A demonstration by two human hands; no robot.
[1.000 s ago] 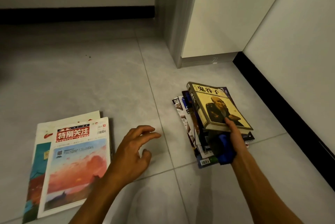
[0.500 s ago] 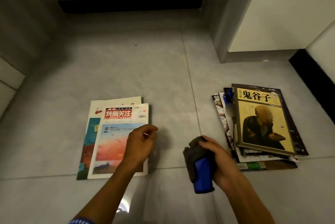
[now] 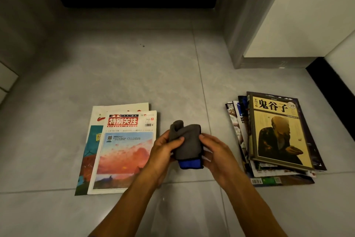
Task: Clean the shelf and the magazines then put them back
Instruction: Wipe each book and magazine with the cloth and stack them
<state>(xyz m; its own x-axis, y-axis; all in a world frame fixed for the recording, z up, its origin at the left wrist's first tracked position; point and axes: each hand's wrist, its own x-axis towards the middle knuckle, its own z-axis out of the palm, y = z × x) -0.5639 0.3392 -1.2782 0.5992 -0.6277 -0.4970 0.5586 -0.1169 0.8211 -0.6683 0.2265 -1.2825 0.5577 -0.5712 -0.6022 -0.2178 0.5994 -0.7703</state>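
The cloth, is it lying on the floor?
No, both hands, left hand and right hand, hold the cloth up above the floor.

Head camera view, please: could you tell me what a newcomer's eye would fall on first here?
Most striking is the grey and blue cloth at the centre, held between the left hand and the right hand above the grey tiled floor. On the right lies an uneven pile of magazines topped by a yellow-covered book. On the left, a red-titled magazine lies on another one.
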